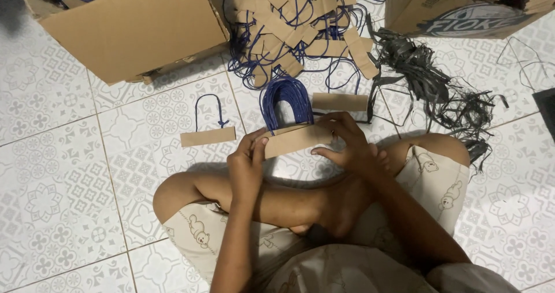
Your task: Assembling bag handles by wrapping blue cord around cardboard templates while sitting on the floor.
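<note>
Cardboard handle stack – both hands

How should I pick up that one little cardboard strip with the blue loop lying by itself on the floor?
Probably pinch the blue cord loop from above. It arches clear of the cardboard strip, which lies flat against the tiled floor, so its edges are harder to get fingers under.

— What's that bundle?
— A stack of brown cardboard strips, held level just above the tiled floor, pinched at both ends.
— And the blue?
— Cord loops arching up from it, bunched tight.
</note>
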